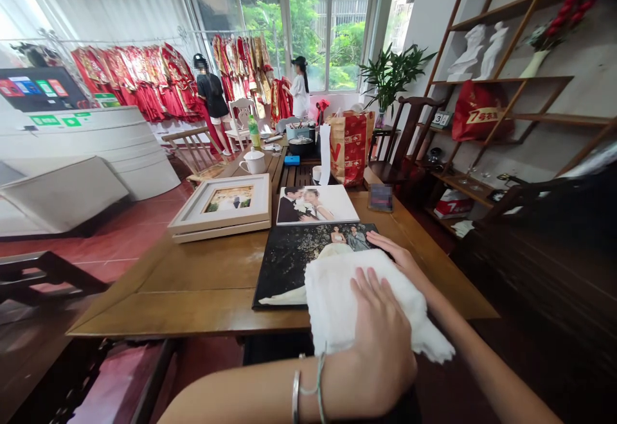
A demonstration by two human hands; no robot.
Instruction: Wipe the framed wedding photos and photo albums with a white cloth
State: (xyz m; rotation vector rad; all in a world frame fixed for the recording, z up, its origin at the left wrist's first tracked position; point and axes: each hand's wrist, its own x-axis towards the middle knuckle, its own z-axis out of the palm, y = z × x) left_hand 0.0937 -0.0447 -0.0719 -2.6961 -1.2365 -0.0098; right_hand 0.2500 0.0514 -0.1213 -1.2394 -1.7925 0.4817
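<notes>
A white cloth (pixel 337 286) is spread over the lower right part of a dark wedding photo panel (pixel 292 263) and hangs past the table's front edge. My left hand (pixel 383 321), with a bangle and a cord at the wrist, lies on the cloth with its fingers stretched out flat. At the panel's upper right edge rests my right hand (pixel 393 250), fingers extended over the border; its forearm runs beside the cloth. The cloth hides much of the pictured gown. Just behind lies a lighter couple photo (pixel 332 205), touching or nearly touching the dark panel.
Stacked frames (pixel 224 205) lie at the left of the wooden table (pixel 207 282). Farther back stand a lidded white mug (pixel 254 160), a paper bag (pixel 349 148) and a small dark block (pixel 380 198). Two people are near the garment racks. Shelves (pixel 520 115) rise at right.
</notes>
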